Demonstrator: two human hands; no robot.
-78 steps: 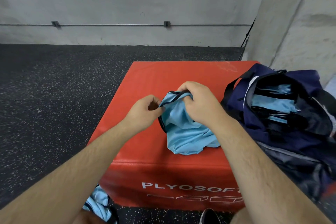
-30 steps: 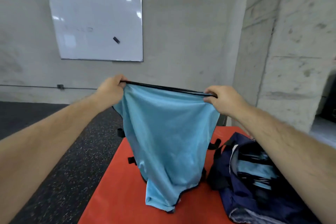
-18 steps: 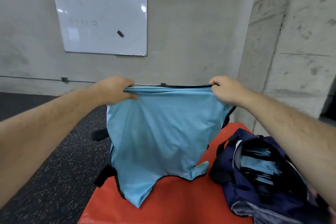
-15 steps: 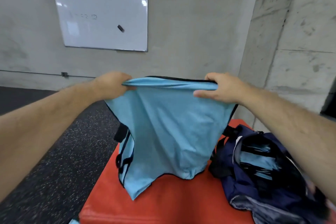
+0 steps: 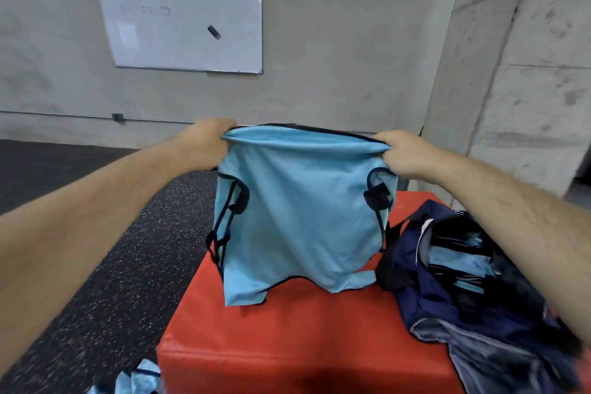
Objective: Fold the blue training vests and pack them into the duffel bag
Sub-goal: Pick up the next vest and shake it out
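Both hands are raised in front of the person, each clenched on a top corner of a light blue training vest [image 5: 300,217]. The left hand [image 5: 204,144] bunches the fabric at the upper left corner and the right hand [image 5: 403,153] grips the upper right. The black-trimmed top edge runs between them in a slightly sagging line. The vest hangs spread out and facing the camera, with black elastic side straps showing at both edges. Its lower hem — uneven, ending in two flaps — reaches down to the top of the red padded box [image 5: 287,345]; I cannot tell whether it touches the box or hangs just above it.

On the right side of the box top sits the navy duffel bag [image 5: 447,307], unzipped and gaping, just beside the hanging vest. Inside it lie folded blue vests [image 5: 460,265] with black trim, stacked on one another. At the bottom left, on the dark speckled rubber floor [image 5: 112,265] next to the box, some crumpled blue vests [image 5: 137,381] show at the frame edge. Behind, a whiteboard [image 5: 185,3] hangs on the concrete wall — a small dark eraser [image 5: 214,32] is stuck to it.
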